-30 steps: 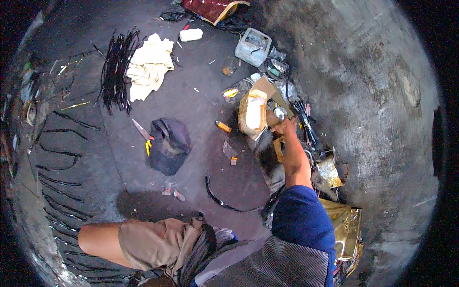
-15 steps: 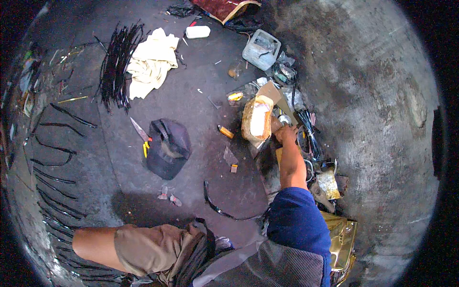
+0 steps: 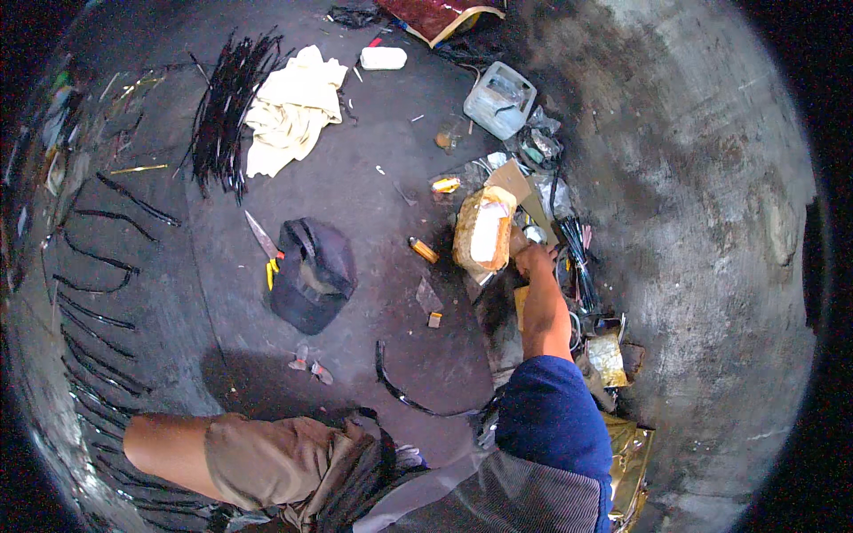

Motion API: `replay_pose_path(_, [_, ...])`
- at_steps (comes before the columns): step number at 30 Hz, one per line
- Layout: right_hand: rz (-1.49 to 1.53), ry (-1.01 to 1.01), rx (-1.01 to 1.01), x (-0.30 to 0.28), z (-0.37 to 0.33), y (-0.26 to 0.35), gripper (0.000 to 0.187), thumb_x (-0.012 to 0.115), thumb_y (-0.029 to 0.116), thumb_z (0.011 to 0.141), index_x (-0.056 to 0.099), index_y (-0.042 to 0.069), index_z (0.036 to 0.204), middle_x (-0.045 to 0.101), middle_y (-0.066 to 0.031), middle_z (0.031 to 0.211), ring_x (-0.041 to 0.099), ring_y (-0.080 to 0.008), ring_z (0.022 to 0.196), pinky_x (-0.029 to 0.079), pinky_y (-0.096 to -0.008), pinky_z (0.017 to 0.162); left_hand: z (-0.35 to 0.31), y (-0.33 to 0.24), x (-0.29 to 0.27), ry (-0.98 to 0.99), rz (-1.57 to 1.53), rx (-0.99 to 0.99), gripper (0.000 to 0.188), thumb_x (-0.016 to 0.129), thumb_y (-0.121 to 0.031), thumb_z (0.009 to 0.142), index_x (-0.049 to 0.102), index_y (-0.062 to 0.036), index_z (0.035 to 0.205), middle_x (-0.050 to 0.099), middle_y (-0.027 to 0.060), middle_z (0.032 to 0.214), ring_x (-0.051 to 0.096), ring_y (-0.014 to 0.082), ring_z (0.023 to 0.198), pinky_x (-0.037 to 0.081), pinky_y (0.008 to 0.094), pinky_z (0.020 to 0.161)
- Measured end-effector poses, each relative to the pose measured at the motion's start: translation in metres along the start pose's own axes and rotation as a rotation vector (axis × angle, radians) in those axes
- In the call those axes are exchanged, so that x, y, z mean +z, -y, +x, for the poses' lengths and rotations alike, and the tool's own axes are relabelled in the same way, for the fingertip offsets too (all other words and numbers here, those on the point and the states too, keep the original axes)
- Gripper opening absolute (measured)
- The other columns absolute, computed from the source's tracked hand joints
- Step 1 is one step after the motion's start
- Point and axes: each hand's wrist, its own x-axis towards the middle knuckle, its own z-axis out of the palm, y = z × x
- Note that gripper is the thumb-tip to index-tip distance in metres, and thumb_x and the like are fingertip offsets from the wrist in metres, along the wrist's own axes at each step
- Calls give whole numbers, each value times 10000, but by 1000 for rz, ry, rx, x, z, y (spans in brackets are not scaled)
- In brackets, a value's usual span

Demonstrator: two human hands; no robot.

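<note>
At the far left, single curved black strips (image 3: pixel 98 258) lie spaced out in a row down the dark floor (image 3: pixel 355 178). Above them, a thick bundle of black strips (image 3: pixel 227 111) fans out beside a crumpled cream cloth (image 3: pixel 289 111). A small white block (image 3: pixel 384 58) lies just past the cloth.

Lower down, pliers with yellow handles (image 3: pixel 265 249) rest just beside a dark cap (image 3: pixel 313 274), which lies crown down with its inside facing up. A single long curved black strip (image 3: pixel 404 395) lies on the floor near the person's bent knee (image 3: pixel 169 449).

Toward the middle, a small orange cylinder (image 3: pixel 423 250) lies near the bag. The tan bag (image 3: pixel 484 229) is bulging and rounded, wrapped in clear crinkled plastic, with a pale whitish patch down its middle. It stands tilted on the floor, in front of a flat piece of cardboard (image 3: pixel 520 186). The right hand (image 3: pixel 530 258) reaches out on a bare forearm from a blue sleeve (image 3: pixel 551 417) and touches the bag's right lower edge. Its fingers are curled, but whether they are clamped on the bag or only pressed to it cannot be told. The left hand is out of sight.

Above the bag sits a clear plastic jug (image 3: pixel 500 98). To the right of the hand, a tight bunch of black strips (image 3: pixel 582 262) lies among clutter against the grey concrete wall (image 3: pixel 702 222).
</note>
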Motion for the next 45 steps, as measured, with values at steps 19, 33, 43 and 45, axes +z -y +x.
replay_pose_path(19, [1961,687,-696,-138,-231,112,281,620,313,988,689,67,1108,711,-58,1154,631,-205,1107,503,-364,928,-25,23,-25,-139,-103,61,133,725,-136,859,653,-34,813,625,15,698,558,125,667,476,298,658])
replay_pose_path(33, [841,870,-2023,4,-629,339,137,789,119,859,765,14,943,697,-120,1114,644,-166,1011,521,-301,839,-136,98,-39,-582,-444,-10,127,727,-124,850,647,-36,804,622,10,691,557,121,663,476,295,655])
replay_pose_path(43, [-137,1287,-2256,156,-774,237,133,760,115,871,748,-12,836,739,-141,1041,688,-228,1006,538,-348,871,-267,152,30,-1321,-38,323,123,728,-115,844,644,-38,797,620,7,686,557,119,659,477,292,653])
replay_pose_path(45, [-277,1267,-2213,169,-766,230,151,783,136,851,747,-5,810,744,-144,1044,697,-238,1008,544,-356,875,-276,169,36,-1535,-34,289,123,729,-113,843,643,-38,796,619,6,685,557,118,659,477,292,653])
